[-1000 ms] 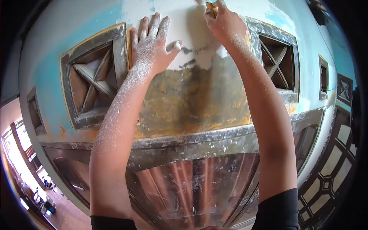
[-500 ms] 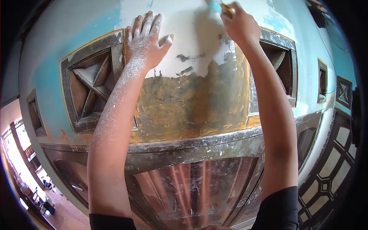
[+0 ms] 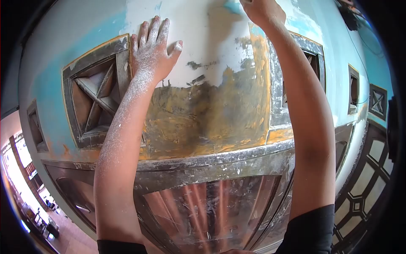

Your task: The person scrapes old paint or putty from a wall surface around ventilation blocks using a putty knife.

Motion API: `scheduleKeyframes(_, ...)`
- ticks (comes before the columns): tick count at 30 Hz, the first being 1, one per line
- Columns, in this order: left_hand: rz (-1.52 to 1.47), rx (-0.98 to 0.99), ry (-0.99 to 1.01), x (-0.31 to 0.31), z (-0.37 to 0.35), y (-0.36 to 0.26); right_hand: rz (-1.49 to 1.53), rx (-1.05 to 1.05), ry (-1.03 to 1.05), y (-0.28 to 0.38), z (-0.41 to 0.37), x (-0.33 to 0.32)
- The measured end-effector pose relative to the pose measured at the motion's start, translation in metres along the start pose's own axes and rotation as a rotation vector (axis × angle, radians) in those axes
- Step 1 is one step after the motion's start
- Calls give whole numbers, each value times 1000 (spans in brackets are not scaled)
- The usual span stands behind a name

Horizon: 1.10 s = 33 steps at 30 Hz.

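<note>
My left hand, dusted with white powder, lies flat on the wall with its fingers spread. It rests just right of a dark framed vent with crossed bars. At the top edge, my right hand is cut off by the frame; its fingers are bent, and whatever it holds is out of view. Between my arms, the wall is white above and a rough brown and ochre patch below.
A second vent sits partly behind my right arm. Below runs a worn wooden ledge over a glass pane with reddish curtains. A dark panelled door stands at the right, a bright opening at the left.
My right hand has moved up, and the tool with a yellowish handle it held has left the view. My left hand stays flat on the wall; the view has shifted slightly.
</note>
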State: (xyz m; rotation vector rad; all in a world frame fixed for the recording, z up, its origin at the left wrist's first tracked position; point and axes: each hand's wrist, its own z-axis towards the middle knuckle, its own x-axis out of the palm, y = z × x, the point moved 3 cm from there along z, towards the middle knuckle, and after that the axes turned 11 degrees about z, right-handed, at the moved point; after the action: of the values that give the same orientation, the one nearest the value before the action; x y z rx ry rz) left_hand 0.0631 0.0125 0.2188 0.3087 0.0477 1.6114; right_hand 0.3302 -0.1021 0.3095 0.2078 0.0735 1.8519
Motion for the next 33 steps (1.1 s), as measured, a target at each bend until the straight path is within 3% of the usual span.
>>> scheduleKeyframes(4,16,-37,6,-2,-10,-11,27,-14,-4,-8,-25,-5)
scheduleKeyframes(14,-83,17,15,-11,-25,-20,-15,-7,-46,-1,44,10)
scheduleKeyframes(21,-47,31,85,-22,-48,-32,-176,-121,28,-36,-32,-11)
scheduleKeyframes(25,-82,73,116,-32,-66,-66,-170,-26,22,-57,-60,-19)
scheduleKeyframes(30,-170,87,139,-41,-69,-74,-212,-64,-105,-64,2,2)
scheduleKeyframes(33,-174,94,118,-41,-69,-72,-55,0,-36,-34,36,-5)
